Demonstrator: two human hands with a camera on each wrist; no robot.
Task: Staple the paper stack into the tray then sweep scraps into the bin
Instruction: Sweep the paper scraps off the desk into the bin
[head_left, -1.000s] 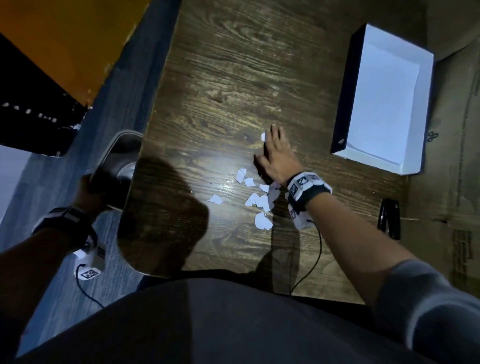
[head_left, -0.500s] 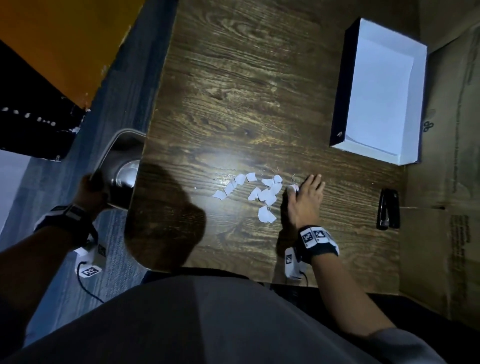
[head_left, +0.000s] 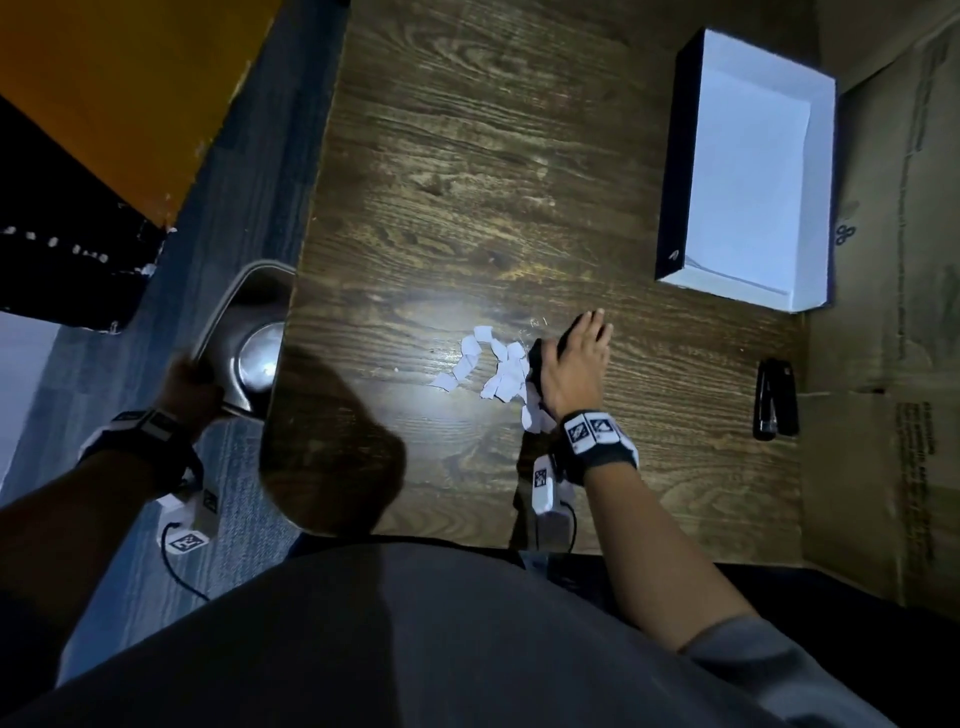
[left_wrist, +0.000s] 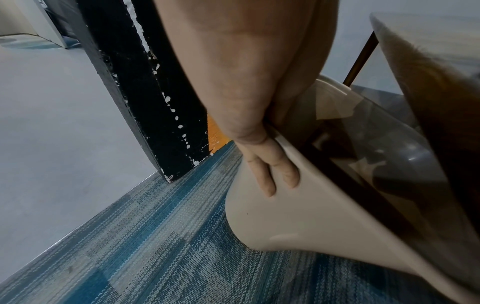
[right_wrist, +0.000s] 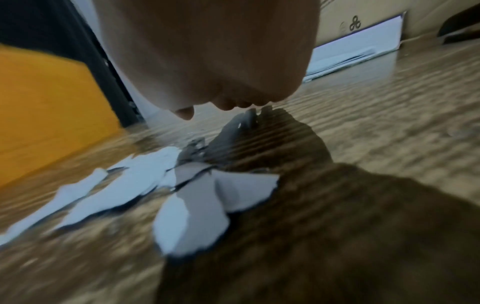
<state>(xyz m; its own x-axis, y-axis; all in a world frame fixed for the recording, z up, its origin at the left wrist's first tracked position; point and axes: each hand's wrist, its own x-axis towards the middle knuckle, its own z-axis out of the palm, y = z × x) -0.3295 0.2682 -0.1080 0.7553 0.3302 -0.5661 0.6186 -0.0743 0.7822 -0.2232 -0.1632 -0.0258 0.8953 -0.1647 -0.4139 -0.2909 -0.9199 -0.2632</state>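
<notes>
Several white paper scraps (head_left: 493, 366) (right_wrist: 182, 197) lie bunched on the wooden table (head_left: 467, 156). My right hand (head_left: 576, 364) lies flat on the table with straight fingers, its left edge against the scraps. A beige bin (head_left: 244, 338) (left_wrist: 298, 216) hangs tilted beside the table's left edge, and my left hand (head_left: 187, 384) (left_wrist: 267, 170) grips its rim. The white tray (head_left: 815, 156) with paper inside stands at the far right. A black stapler (head_left: 775, 397) lies on the right edge of the table.
Cardboard (head_left: 893, 312) runs along the table's right side. An orange panel (head_left: 119, 88) and a black board (left_wrist: 145, 92) stand to the left over blue carpet (left_wrist: 130, 236). A few loose staples (head_left: 535, 323) glint beyond the scraps.
My right hand drew back from the far side of the scraps to their right and now pushes them leftward into a tighter cluster. The left hand keeps holding the bin.
</notes>
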